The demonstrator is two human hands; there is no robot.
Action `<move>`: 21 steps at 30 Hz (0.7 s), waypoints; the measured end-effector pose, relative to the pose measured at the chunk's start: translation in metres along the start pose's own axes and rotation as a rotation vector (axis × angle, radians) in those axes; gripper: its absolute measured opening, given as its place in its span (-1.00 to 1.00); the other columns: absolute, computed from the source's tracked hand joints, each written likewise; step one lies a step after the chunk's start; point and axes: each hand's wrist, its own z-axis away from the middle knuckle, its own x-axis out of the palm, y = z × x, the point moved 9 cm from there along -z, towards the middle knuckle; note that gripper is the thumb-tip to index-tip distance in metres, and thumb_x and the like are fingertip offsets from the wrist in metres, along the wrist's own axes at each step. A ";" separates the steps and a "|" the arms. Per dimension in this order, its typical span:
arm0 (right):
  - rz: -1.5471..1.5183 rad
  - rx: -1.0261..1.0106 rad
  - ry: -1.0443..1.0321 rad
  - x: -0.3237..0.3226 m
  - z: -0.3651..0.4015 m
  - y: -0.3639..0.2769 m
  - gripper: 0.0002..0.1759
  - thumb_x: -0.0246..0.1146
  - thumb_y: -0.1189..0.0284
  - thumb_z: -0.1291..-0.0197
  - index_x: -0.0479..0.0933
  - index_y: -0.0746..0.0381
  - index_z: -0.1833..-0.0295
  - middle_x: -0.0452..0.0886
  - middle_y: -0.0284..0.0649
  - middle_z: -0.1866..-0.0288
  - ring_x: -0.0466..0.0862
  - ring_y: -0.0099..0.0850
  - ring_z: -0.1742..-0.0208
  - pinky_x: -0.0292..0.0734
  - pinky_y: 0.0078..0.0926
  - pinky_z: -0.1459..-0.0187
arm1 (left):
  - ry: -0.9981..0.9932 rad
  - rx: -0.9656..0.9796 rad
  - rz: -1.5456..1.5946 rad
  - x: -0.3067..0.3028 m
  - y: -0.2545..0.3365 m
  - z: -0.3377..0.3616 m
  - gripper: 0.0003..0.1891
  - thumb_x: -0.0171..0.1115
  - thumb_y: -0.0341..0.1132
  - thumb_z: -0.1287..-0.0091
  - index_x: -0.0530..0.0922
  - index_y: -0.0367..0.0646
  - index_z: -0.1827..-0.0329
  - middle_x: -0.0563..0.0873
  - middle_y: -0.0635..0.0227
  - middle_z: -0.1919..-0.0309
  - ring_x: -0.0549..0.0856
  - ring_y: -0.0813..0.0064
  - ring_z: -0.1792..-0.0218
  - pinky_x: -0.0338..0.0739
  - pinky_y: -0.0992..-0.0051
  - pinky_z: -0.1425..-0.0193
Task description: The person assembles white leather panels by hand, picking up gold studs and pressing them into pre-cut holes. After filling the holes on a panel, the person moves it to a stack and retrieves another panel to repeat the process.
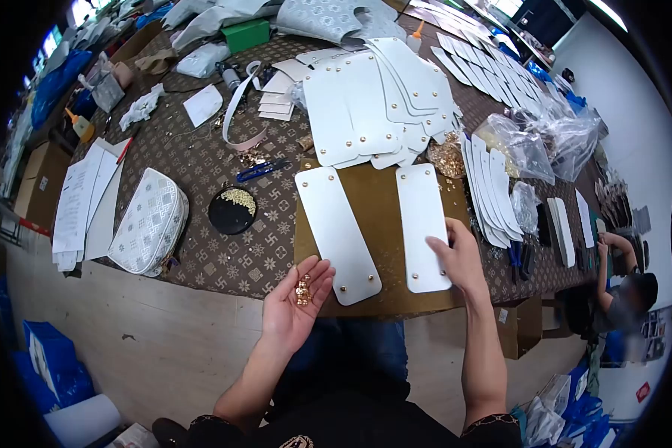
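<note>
My left hand [297, 306] is turned palm up, fingers spread and slightly curled, with several small gold studs [303, 290] lying in the palm. Beside it, a long white panel [337, 235] with gold studs at its corners lies tilted on the brown board [384, 216]. A second white panel [423, 224], also studded, lies to the right. My right hand [459, 257] is at this panel's right edge, its thumb over the surface and its other fingers by the edge, partly hidden.
Stacked white panels [351, 104] and a pile of gold studs [446, 157] lie beyond the board. A round black dish [232, 210], blue snips [263, 170] and a patterned pouch [151, 222] are left. Another person [626, 287] works at far right.
</note>
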 end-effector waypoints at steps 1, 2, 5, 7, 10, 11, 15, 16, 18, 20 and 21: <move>-0.017 -0.039 0.027 -0.006 0.012 -0.012 -0.64 0.30 0.51 -0.42 0.54 0.43 -0.25 0.76 -0.20 0.09 0.72 -0.54 0.11 0.64 -0.52 0.05 | 0.014 -0.021 -0.009 0.000 -0.001 0.001 -0.54 -0.16 -0.21 -0.75 0.50 -0.41 -0.40 0.67 -0.06 -0.31 0.65 0.05 -0.36 0.59 0.20 -0.50; -0.173 0.000 0.045 -0.008 0.027 -0.024 -0.68 0.26 0.51 -0.46 0.55 0.42 -0.23 0.76 -0.22 0.10 0.71 -0.56 0.13 0.64 -0.53 0.07 | 0.005 -0.033 -0.003 -0.002 -0.001 0.001 -0.54 -0.16 -0.21 -0.75 0.51 -0.40 -0.40 0.69 -0.04 -0.29 0.66 0.07 -0.35 0.59 0.20 -0.51; -0.463 0.047 -0.024 0.015 0.055 -0.036 -0.79 0.16 0.50 -0.56 0.58 0.38 -0.14 0.72 -0.29 0.16 0.64 -0.63 0.26 0.57 -0.61 0.20 | -0.006 -0.051 -0.026 -0.002 0.000 0.002 -0.56 -0.12 -0.16 -0.74 0.53 -0.33 -0.37 0.70 0.05 -0.26 0.69 0.18 -0.30 0.61 0.26 -0.46; -0.544 0.132 -0.155 0.047 0.061 -0.041 -0.81 0.18 0.44 -0.57 0.60 0.34 -0.09 0.69 -0.36 0.22 0.59 -0.67 0.30 0.49 -0.65 0.27 | -0.027 -0.065 -0.007 -0.009 -0.001 0.001 -0.58 -0.10 -0.16 -0.74 0.55 -0.32 -0.33 0.71 0.09 -0.18 0.70 0.22 -0.22 0.63 0.29 -0.37; -0.162 0.022 -0.195 0.092 0.048 -0.054 -0.75 0.31 0.38 -0.47 0.58 0.36 -0.06 0.64 -0.13 0.12 0.65 -0.33 0.10 0.56 -0.35 0.06 | -0.054 -0.078 0.037 -0.011 -0.003 0.000 -0.62 -0.08 -0.15 -0.73 0.57 -0.28 -0.22 0.71 0.19 0.01 0.69 0.30 -0.04 0.63 0.34 -0.18; -0.169 0.016 -0.178 0.104 0.045 -0.047 -0.75 0.31 0.38 -0.47 0.58 0.36 -0.06 0.64 -0.13 0.12 0.65 -0.33 0.10 0.56 -0.35 0.06 | -0.059 -0.070 0.068 -0.009 -0.003 -0.001 -0.64 -0.06 -0.15 -0.73 0.59 -0.26 -0.14 0.69 0.24 0.11 0.67 0.34 0.06 0.61 0.37 -0.08; 0.033 -0.247 -0.143 0.129 0.042 -0.076 -0.70 0.40 0.40 -0.35 0.59 0.36 -0.07 0.58 0.00 -0.07 0.61 -0.12 -0.03 0.54 -0.25 -0.05 | 0.001 -0.060 0.030 -0.009 -0.004 -0.002 -0.68 -0.05 -0.15 -0.72 0.57 -0.21 -0.01 0.60 0.32 0.24 0.58 0.35 0.17 0.51 0.39 0.02; 0.090 -0.240 -0.151 0.132 0.041 -0.077 -0.69 0.41 0.39 -0.36 0.59 0.36 -0.09 0.61 -0.02 -0.05 0.63 -0.18 -0.01 0.56 -0.27 -0.03 | -0.009 -0.060 0.022 -0.008 -0.003 -0.003 -0.68 -0.05 -0.15 -0.72 0.57 -0.21 -0.01 0.60 0.32 0.24 0.58 0.35 0.17 0.51 0.39 0.02; 0.145 -0.231 -0.143 0.132 0.037 -0.085 -0.68 0.41 0.39 -0.36 0.59 0.36 -0.11 0.64 -0.04 -0.02 0.66 -0.25 0.02 0.57 -0.29 -0.01 | -0.025 -0.074 0.044 -0.005 -0.002 -0.004 -0.68 -0.06 -0.15 -0.71 0.57 -0.20 0.00 0.57 0.33 0.27 0.54 0.37 0.21 0.48 0.41 0.05; -0.135 0.058 -0.386 0.148 0.041 -0.078 -0.72 0.40 0.44 -0.37 0.56 0.36 -0.06 0.71 0.04 0.04 0.75 -0.21 0.00 0.64 -0.27 -0.05 | -0.012 -0.098 0.044 0.000 -0.001 -0.002 -0.69 -0.05 -0.15 -0.71 0.57 -0.19 0.02 0.54 0.35 0.30 0.51 0.39 0.24 0.45 0.42 0.08; -0.143 0.060 -0.368 0.145 0.040 -0.076 -0.72 0.40 0.44 -0.37 0.56 0.36 -0.06 0.71 0.04 0.04 0.75 -0.21 0.00 0.64 -0.27 -0.05 | 0.007 -0.112 0.050 0.000 0.001 -0.002 -0.69 -0.05 -0.16 -0.71 0.57 -0.18 0.04 0.51 0.37 0.33 0.48 0.41 0.27 0.42 0.43 0.11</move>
